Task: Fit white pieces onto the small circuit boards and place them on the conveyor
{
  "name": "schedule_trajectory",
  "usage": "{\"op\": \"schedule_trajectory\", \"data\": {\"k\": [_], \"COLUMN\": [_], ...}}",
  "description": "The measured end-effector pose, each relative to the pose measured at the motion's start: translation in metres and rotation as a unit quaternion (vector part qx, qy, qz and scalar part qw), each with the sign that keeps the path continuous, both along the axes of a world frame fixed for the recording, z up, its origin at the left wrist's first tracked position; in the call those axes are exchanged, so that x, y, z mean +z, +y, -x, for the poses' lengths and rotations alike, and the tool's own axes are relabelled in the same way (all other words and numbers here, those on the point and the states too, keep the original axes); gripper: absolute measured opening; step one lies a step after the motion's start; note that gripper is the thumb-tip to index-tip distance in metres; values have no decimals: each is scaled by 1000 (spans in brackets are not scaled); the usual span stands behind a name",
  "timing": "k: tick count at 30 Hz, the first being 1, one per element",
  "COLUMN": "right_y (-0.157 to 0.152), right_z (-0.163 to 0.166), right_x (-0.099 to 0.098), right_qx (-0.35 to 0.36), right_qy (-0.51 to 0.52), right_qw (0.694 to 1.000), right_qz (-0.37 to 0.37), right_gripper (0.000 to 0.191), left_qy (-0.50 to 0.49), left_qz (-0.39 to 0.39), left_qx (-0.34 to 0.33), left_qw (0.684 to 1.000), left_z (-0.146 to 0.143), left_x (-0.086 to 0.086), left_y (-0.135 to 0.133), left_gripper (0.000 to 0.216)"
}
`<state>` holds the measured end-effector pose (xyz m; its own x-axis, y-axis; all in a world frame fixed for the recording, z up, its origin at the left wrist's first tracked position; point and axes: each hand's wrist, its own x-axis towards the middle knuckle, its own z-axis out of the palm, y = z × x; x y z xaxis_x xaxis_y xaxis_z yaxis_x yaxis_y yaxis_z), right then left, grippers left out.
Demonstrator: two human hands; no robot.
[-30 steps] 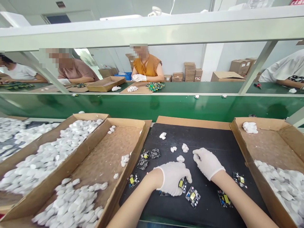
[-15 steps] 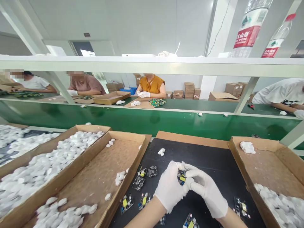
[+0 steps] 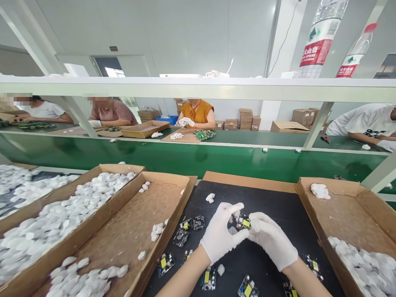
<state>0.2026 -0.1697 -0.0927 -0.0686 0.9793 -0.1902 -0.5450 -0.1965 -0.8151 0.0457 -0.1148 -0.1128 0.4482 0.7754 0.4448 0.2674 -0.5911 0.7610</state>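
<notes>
My right hand (image 3: 272,239), in a white glove, pinches a small circuit board (image 3: 243,222) by its right side. The board carries a yellow block and other small parts. My left hand (image 3: 220,232), also gloved, curls at the board's left edge, with its thumb and forefinger apart. Small whitish lumps (image 3: 232,230) show inside its curl; their exact kind is unclear. More circuit boards lie on the black mat (image 3: 262,198), such as one board (image 3: 209,278) below my left wrist and another board (image 3: 248,286) nearer me. A loose white lump (image 3: 220,269) rests beside my left forearm.
Cardboard trays holding white pieces stand at left (image 3: 163,177) and at right (image 3: 343,185). A white shelf (image 3: 198,87) crosses ahead, with water bottles (image 3: 320,45) on it. Beyond the green conveyor (image 3: 173,159), co-workers (image 3: 198,113) sit at a bench.
My hands have drawn apart slightly, and the board sits more to the right, in my right fingers. My left thumb and forefinger have spread. A white lump now shows on the mat by my left forearm.
</notes>
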Motion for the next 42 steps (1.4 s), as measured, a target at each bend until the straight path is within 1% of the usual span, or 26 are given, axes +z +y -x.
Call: {"op": "schedule_trajectory", "data": {"k": [2, 4, 5, 8, 9, 10, 12, 15, 17, 20, 22, 24, 26, 28, 30, 32, 35, 38, 42], "right_y": [-1, -2, -2, -3, -3, -3, -2, -1, -1, 0, 0, 0, 0, -1, -2, -3, -3, -2, -2], "right_z": [-1, 0, 1, 2, 2, 1, 0, 1, 3, 6, 8, 8, 8, 6, 5, 5, 7, 8, 6], "right_x": [2, 0, -1, -4, -5, -5, -6, -8, -9, -10, -9, -7, -5, -2, -1, 0, -1, -3, -3], "right_qx": [9, 16, 20, 40, 52, 66, 92, 112, 100, 76, 63, 53, 54, 82, 108, 111, 108, 106, 72], "right_qy": [-21, -31, -30, -12, -10, -13, -27, -42, -46, -63, -86, -114, -126, -94, -46, -23, -54, -98, -160], "right_qw": [1000, 999, 999, 999, 999, 998, 995, 992, 993, 995, 994, 992, 990, 991, 991, 991, 991, 988, 982], "right_qz": [-3, -11, -15, -15, -11, -8, -11, -29, -31, -18, -10, -18, -41, -57, -68, -72, -58, -51, -67], "right_gripper": [17, 20, 26, 63, 70, 71, 60, 46, 43, 40, 35, 30, 30, 31, 32, 33, 28, 25, 29], "left_qy": [5, -2, -5, -11, -13, -15, -19, -25, -28, -26, -19, -12, -11, -17, -20, -20, 11, 79, 119], "left_qz": [0, -15, -29, -84, -99, -109, -116, -100, -87, -94, -100, -94, -85, -89, -109, -137, -155, -139, -134], "left_qx": [-8, -10, -7, 0, -3, -9, -25, -55, -65, -70, -69, -61, -49, -37, -30, -27, -33, -50, -41], "left_qw": [1000, 1000, 1000, 996, 995, 994, 993, 993, 994, 993, 992, 994, 995, 995, 993, 990, 987, 986, 983], "left_z": [1, 2, 2, 3, 3, 3, 3, 3, 3, 3, 3, 3, 3, 4, 4, 5, 6, 5, 3], "left_x": [-1, -3, -3, -3, -2, -2, -2, -2, -3, -3, -3, -3, -1, -1, 0, 1, 5, 11, 15], "left_y": [2, 4, 5, 5, 5, 4, 3, -1, -3, -4, -4, -4, -4, -4, -4, -4, -3, -3, -5], "left_gripper": [49, 41, 40, 40, 41, 41, 41, 38, 33, 32, 32, 30, 27, 26, 27, 28, 26, 19, 10]}}
